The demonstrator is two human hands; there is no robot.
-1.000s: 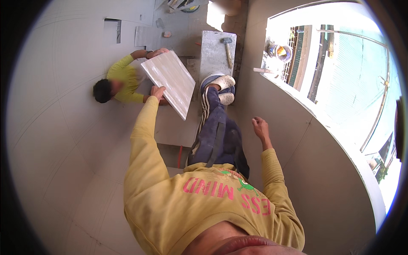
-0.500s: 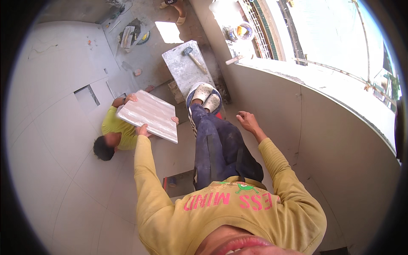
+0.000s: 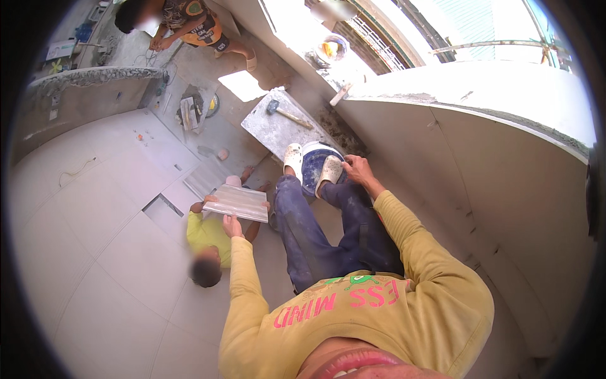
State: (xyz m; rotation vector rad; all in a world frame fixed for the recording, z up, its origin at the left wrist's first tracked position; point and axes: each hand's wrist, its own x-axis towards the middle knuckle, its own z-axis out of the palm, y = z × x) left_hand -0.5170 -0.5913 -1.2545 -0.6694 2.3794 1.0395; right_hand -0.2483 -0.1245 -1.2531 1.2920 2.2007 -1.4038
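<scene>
My left hand (image 3: pixel 233 226) grips the near edge of a pale, streaked tile (image 3: pixel 237 201), with its fingers at the rim. A co-worker in a yellow shirt (image 3: pixel 211 234), below me on the left, also holds this tile, one hand at each side. My right hand (image 3: pixel 358 169) hangs beside my right clog (image 3: pixel 331 170), fingers bent and apart, with nothing visible in them. Under my feet is a blue and white bucket (image 3: pixel 312 169); whether the right fingertips touch its rim or the clog I cannot tell.
A hammer (image 3: pixel 288 114) lies on a dusty platform (image 3: pixel 268 129) just beyond the bucket. A container (image 3: pixel 332 49) stands on the sill at the right. Another person (image 3: pixel 196 25) stands at the far left. A rectangular opening (image 3: pixel 163 210) cuts the tiled wall.
The tile has tipped flatter and moved away from me, lower beside the co-worker. My right hand has come down next to my right clog. My feet have parted, and another person has come into view.
</scene>
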